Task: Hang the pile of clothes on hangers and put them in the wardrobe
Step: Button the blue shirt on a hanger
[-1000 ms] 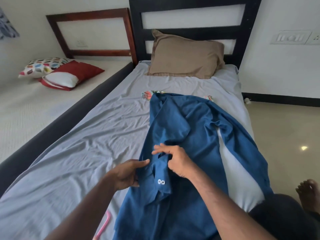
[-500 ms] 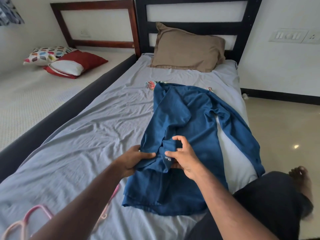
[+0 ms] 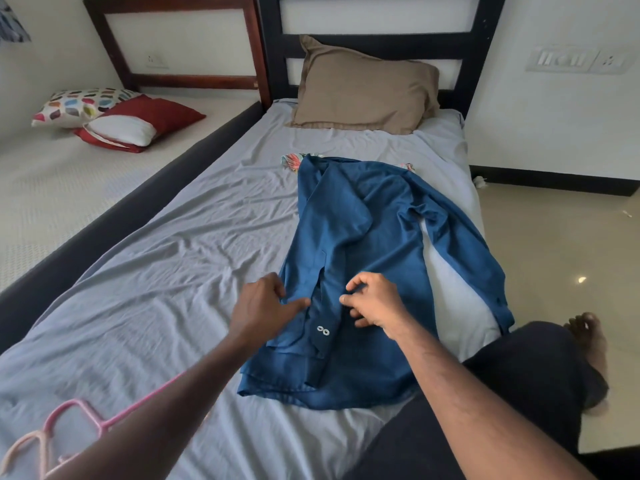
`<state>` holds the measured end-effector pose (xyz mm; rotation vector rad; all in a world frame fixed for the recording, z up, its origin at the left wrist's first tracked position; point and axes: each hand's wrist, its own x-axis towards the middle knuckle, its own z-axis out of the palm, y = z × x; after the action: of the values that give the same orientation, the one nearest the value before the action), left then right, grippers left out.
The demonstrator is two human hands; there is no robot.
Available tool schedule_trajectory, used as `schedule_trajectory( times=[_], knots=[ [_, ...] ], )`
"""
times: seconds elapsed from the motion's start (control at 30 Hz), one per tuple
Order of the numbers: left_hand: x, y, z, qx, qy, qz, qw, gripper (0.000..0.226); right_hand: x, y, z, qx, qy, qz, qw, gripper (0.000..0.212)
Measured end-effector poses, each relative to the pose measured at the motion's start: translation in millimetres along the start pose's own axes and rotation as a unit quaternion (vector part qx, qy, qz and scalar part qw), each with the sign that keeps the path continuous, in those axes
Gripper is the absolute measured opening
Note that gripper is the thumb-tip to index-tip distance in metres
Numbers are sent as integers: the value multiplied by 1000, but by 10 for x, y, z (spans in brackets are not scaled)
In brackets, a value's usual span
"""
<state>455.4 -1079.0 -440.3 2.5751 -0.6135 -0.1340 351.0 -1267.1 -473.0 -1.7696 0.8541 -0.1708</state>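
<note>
A blue shirt [image 3: 367,244] lies spread on the grey bedsheet [image 3: 173,271], its sleeve trailing toward the bed's right edge. My left hand [image 3: 259,310] pinches the shirt's left front edge. My right hand [image 3: 375,301] pinches the cloth just right of the button placket, fingers curled. Two white buttons [image 3: 322,330] show below the hands. Pink hangers [image 3: 69,431] lie on the sheet at the lower left, partly hidden by my left forearm. A patterned garment [image 3: 292,160] peeks out from under the shirt's far end.
A tan pillow [image 3: 363,88] leans on the dark headboard. A second bed at left holds a red pillow [image 3: 152,116] and a spotted one [image 3: 83,103]. My leg [image 3: 519,382] and bare foot [image 3: 585,337] are at the right over the tiled floor.
The shirt has been drawn flatter on the bed and both hands have shifted slightly up the placket. The view has tilted down, showing more of the pink hangers.
</note>
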Motion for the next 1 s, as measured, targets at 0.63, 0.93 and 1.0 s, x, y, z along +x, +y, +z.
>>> schedule_trajectory(
  times=[0.63, 0.93, 1.0],
  knots=[
    [-142, 1980, 1434, 110, -198, 144, 963, 28, 540, 485, -1756, -161, 259, 88, 948, 52],
    [214, 1685, 1254, -81, -257, 102, 958, 28, 726, 600, -2077, -270, 271, 163, 909, 26],
    [327, 1629, 1151, -150, -253, 78, 953, 33, 767, 471, -2154, -273, 305, 149, 900, 27]
  ],
)
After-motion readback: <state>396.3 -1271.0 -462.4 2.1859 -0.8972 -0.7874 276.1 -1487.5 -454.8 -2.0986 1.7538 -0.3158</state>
